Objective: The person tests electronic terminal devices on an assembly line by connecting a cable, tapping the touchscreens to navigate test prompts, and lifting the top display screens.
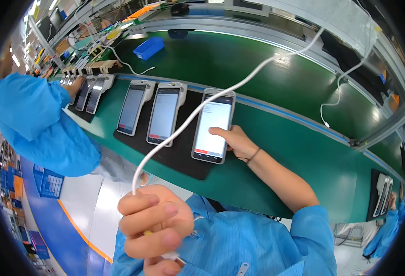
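My left hand (158, 223) is raised close to the camera, its fingers curled around a white cable (253, 73). A metal-tipped plug (177, 258) sticks out below those fingers. My right hand (239, 143) grips a handheld terminal (214, 124) by its right side, the thumb lying over the lit white screen. That terminal is tilted up above the right end of a black mat (193, 165). Two more terminals stand to its left on the mat: one with a lit screen (163, 112), partly crossed by the cable, and a dimmer one (131, 108).
A co-worker in a blue smock and hood (37, 124) is at the left, near several more terminals (96, 94). A blue tray (148, 48) lies behind the rail. Another loose cable (338, 92) hangs at the right. More terminals (382, 197) rest on the far right mat, beside another person's sleeve.
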A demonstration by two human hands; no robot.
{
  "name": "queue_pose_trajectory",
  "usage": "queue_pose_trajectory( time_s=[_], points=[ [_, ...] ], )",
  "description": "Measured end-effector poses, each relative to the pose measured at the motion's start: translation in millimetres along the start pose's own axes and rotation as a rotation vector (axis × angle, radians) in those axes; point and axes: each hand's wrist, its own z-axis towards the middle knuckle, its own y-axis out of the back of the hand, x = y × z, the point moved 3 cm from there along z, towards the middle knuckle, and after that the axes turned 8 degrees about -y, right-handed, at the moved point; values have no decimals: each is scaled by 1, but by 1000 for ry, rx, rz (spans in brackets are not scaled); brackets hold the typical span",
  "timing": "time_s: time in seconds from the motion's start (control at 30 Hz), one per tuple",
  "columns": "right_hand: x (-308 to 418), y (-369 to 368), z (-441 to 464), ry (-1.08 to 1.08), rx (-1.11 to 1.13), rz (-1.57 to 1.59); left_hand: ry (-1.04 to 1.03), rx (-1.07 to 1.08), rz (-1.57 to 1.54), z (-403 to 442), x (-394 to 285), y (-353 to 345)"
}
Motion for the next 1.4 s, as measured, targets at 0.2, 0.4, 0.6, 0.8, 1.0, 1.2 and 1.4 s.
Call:
queue_pose_trajectory(
  time_s=[0.2, 0.4, 0.6, 0.8, 1.0, 1.2, 1.4],
  points=[
    [-27, 106, -132, 67, -277, 58, 220, -52, -57, 1, -5, -27],
    [-86, 215, -293, 29, -734, 163, 461, 433, -765, -16, -8, -89],
    [-115, 259, -368, 140, -1039, -152, 786, 958, -1265, -36, -90, -177],
    [-105, 239, -351, 206, -1088, 137, 731, 1351, -1597, -55, -191, -250],
    [-113, 234, -342, 339, -1099, 313, 755, 1527, -1629, -64, -248, -285],
    [-119, 234, -340, 396, -1080, 336, 747, 1547, -1615, -71, -267, -293],
    [-116, 235, -341, 361, -1076, 262, 480, 1673, -1500, -70, -269, -305]
  ],
)
